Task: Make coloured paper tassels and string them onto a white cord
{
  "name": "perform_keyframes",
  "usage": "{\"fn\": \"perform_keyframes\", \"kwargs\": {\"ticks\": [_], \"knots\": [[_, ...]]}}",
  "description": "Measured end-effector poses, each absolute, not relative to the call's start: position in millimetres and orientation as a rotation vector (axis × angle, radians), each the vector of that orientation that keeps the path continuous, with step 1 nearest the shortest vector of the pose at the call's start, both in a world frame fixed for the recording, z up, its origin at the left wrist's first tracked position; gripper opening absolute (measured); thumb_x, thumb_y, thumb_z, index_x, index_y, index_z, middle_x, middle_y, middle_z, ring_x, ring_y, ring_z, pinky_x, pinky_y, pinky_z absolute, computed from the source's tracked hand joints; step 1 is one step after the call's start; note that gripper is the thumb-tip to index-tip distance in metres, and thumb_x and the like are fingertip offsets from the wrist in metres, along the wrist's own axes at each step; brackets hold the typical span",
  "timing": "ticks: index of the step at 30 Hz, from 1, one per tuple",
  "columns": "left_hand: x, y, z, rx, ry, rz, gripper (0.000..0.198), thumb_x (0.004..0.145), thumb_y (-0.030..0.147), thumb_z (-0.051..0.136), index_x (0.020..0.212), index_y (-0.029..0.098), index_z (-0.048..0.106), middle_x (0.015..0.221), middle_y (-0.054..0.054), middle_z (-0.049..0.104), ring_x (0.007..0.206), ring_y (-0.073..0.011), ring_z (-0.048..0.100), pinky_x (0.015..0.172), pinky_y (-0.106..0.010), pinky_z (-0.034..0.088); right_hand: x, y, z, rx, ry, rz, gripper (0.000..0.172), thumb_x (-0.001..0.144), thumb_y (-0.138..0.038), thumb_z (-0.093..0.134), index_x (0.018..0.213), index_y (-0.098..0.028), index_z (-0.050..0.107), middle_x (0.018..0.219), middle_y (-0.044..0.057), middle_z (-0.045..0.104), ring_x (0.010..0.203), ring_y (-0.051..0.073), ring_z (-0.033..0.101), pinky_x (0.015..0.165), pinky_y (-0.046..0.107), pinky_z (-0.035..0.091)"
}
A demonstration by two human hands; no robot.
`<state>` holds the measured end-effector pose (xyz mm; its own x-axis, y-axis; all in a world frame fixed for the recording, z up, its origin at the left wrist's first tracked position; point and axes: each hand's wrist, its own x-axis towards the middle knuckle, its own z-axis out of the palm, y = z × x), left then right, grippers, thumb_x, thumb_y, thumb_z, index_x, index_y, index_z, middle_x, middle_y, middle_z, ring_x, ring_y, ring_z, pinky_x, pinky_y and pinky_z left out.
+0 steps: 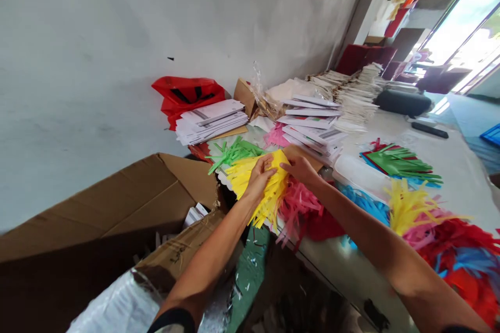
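Between my two hands is a yellow fringed paper tassel (242, 170), its cut strips hanging down over the table edge. My left hand (259, 176) lies across the uncut band with its fingers closed on it. At the band's right end, my right hand (300, 166) pinches the paper between thumb and fingers. Green fringed paper (236, 152) lies just behind the yellow one. Pink fringed paper (299, 200) rests below my right hand on the table edge, next to a red piece (322, 226).
An open cardboard box (117, 203) stands at left. Stacked white envelopes (213, 117), more white packets (312, 119) and a red bag (187, 96) line the wall. On the right lie piled coloured fringes (449, 234), green fringed sheets (402, 161), a clear plastic container (361, 174) and a black phone-like object (429, 129).
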<state>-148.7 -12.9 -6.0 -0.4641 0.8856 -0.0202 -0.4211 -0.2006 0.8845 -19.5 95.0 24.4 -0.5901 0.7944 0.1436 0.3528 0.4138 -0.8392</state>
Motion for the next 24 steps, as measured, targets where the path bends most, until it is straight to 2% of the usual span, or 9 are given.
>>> {"fn": "perform_keyframes", "kwargs": {"ticks": [2, 4, 8, 12, 15, 18, 21, 22, 24], "knots": [[-151.8, -18.2, 5.4, 0.742, 1.12, 1.819, 0.06, 0.067, 0.016, 0.082, 0.126, 0.022, 0.07, 0.14, -0.011, 0.065, 0.135, -0.0262, 0.057, 0.11, -0.036, 0.049, -21.4, 96.4, 34.3, -1.005, -2.085, 0.982, 0.022, 0.081, -0.038, 0.068, 0.079, -0.017, 0.075, 0.063, 0.0, 0.064, 0.067, 0.02, 0.065, 0.062, 0.027, 0.051], [-160.1, -28.3, 19.8, 0.863, 1.137, 1.859, 0.059, 0.074, 0.023, 0.081, 0.131, 0.025, 0.067, 0.146, -0.01, 0.063, 0.14, -0.0266, 0.055, 0.112, -0.038, 0.05, -22.5, 100.8, 53.7, -1.025, -2.026, 0.881, 0.026, 0.086, -0.038, 0.062, 0.083, -0.016, 0.076, 0.072, 0.003, 0.07, 0.075, 0.023, 0.068, 0.069, 0.03, 0.053], [-186.3, -50.0, 46.6, 0.932, 1.168, 1.927, 0.054, 0.082, 0.034, 0.079, 0.134, 0.029, 0.065, 0.156, -0.008, 0.058, 0.145, -0.0272, 0.053, 0.105, -0.04, 0.057, -26.0, 113.5, 107.2, -0.91, -1.896, 0.489, 0.035, 0.096, -0.035, 0.053, 0.111, -0.016, 0.078, 0.109, 0.009, 0.079, 0.104, 0.029, 0.071, 0.094, 0.039, 0.053], [-206.3, -62.6, 48.8, 0.79, 1.123, 1.932, 0.05, 0.084, 0.042, 0.08, 0.131, 0.028, 0.066, 0.148, -0.009, 0.064, 0.135, -0.026, 0.062, 0.103, -0.042, 0.059, -34.5, 110.9, 129.2, -0.723, -1.993, 0.114, 0.039, 0.103, -0.035, 0.049, 0.129, -0.022, 0.075, 0.124, 0.009, 0.079, 0.114, 0.028, 0.071, 0.102, 0.04, 0.051], [-211.9, -69.4, 34.5, 0.674, 1.064, 1.948, 0.052, 0.084, 0.046, 0.082, 0.13, 0.027, 0.067, 0.144, -0.01, 0.067, 0.127, -0.0253, 0.067, 0.103, -0.043, 0.059, -38.8, 91.4, 104.3, -0.722, -2.25, 0.063, 0.04, 0.103, -0.025, 0.048, 0.134, -0.023, 0.074, 0.128, 0.011, 0.077, 0.117, 0.028, 0.071, 0.101, 0.04, 0.052], [-212.1, -79.9, 14.8, 0.676, 1.181, 1.986, 0.051, 0.083, 0.047, 0.083, 0.128, 0.026, 0.069, 0.138, -0.01, 0.069, 0.121, -0.0244, 0.069, 0.099, -0.041, 0.059, -36.0, 61.7, 58.6, -0.71, -2.553, 0.17, 0.043, 0.101, -0.018, 0.047, 0.134, -0.025, 0.073, 0.132, 0.013, 0.075, 0.119, 0.03, 0.071, 0.094, 0.039, 0.056], [-209.6, -96.0, -4.1, 0.947, 1.547, 1.947, 0.038, 0.087, 0.05, 0.079, 0.114, 0.023, 0.076, 0.12, -0.009, 0.076, 0.111, -0.0248, 0.07, 0.094, -0.037, 0.057, -26.6, 34.5, 19.7, -0.66, -2.696, 0.281, 0.036, 0.096, -0.013, 0.054, 0.118, -0.024, 0.081, 0.109, 0.012, 0.082, 0.1, 0.027, 0.078, 0.083, 0.032, 0.059], [-208.4, -101.5, -9.5, 1.048, 1.641, 1.895, 0.033, 0.087, 0.05, 0.079, 0.106, 0.023, 0.079, 0.112, -0.008, 0.077, 0.106, -0.0252, 0.07, 0.093, -0.037, 0.056, -22.4, 27.8, 12.5, -0.643, -2.721, 0.311, 0.033, 0.094, -0.012, 0.058, 0.113, -0.023, 0.082, 0.103, 0.011, 0.083, 0.096, 0.026, 0.079, 0.083, 0.031, 0.06], [-206.1, -110.4, -18.4, 1.242, 1.731, 1.768, 0.024, 0.089, 0.047, 0.078, 0.093, 0.024, 0.082, 0.1, -0.007, 0.079, 0.099, -0.026, 0.07, 0.095, -0.039, 0.055, -12.2, 16.8, 8.6, -0.612, -2.754, 0.366, 0.029, 0.091, -0.013, 0.064, 0.112, -0.023, 0.082, 0.11, 0.01, 0.083, 0.105, 0.025, 0.078, 0.094, 0.033, 0.06]]}}
